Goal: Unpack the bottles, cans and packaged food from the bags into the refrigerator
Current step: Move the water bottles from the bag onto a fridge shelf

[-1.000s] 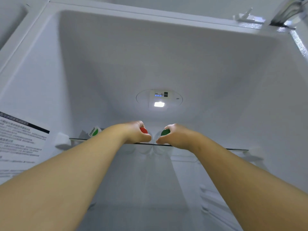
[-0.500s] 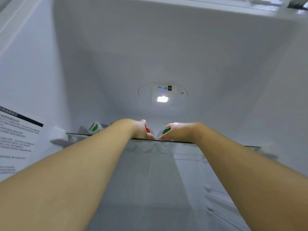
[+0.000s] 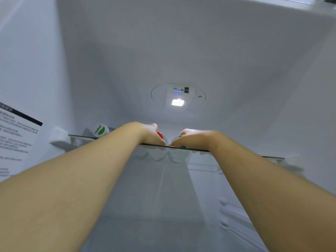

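I look up into a white refrigerator at its top glass shelf (image 3: 80, 137), seen from below. My left hand (image 3: 151, 134) grips a bottle with a red cap (image 3: 160, 134) standing on the shelf. Beside it, my right hand (image 3: 192, 138) curls round a bottle whose green cap (image 3: 181, 136) barely shows under the fingers. The bottles' clear bases (image 3: 164, 155) show through the glass. Another bottle with a white and green cap (image 3: 100, 130) stands at the shelf's left end.
A lit lamp and control panel (image 3: 178, 96) sit on the back wall above the shelf. A printed label (image 3: 13, 140) is stuck on the left wall. Ribbed shelf supports (image 3: 234, 215) run along the right wall lower down.
Both hands have pushed slightly further in over the shelf with their bottles. My right hand now covers more of the green cap. The view has moved closer and tilted up.
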The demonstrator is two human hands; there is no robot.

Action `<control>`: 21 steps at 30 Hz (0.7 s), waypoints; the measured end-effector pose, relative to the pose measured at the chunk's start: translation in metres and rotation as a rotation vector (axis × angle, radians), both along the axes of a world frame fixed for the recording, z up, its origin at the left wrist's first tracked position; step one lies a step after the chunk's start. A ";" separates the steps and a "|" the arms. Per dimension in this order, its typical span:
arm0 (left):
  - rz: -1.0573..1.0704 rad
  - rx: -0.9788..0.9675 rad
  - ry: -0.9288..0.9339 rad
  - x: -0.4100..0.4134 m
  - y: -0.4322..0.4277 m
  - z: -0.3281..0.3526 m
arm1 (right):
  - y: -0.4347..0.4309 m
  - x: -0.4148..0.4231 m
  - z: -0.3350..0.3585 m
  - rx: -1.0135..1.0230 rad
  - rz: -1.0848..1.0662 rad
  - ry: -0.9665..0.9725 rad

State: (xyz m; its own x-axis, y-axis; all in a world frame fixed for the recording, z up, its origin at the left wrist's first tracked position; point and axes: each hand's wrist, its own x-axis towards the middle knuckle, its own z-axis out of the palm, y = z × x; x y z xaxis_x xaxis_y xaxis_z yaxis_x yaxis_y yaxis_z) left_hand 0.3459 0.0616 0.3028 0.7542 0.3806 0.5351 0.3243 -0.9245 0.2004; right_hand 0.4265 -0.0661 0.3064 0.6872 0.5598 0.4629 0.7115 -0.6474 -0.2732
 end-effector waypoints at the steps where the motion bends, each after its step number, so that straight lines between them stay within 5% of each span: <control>1: -0.011 0.009 -0.012 0.000 0.002 0.000 | -0.002 -0.001 -0.001 0.046 0.023 0.008; 9: -0.033 0.127 -0.266 -0.006 0.000 -0.004 | -0.005 -0.015 -0.007 0.190 -0.115 -0.235; 21: 0.043 0.207 -0.477 -0.036 -0.005 -0.029 | -0.024 -0.053 -0.035 0.359 -0.056 -0.300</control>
State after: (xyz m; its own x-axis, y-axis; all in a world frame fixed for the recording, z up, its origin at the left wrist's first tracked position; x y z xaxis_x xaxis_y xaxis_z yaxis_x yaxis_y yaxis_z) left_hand 0.3101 0.0563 0.2739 0.3944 0.2558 0.8826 0.2805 -0.9482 0.1494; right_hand 0.3732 -0.0901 0.2711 0.5181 0.2940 0.8032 0.7598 -0.5893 -0.2744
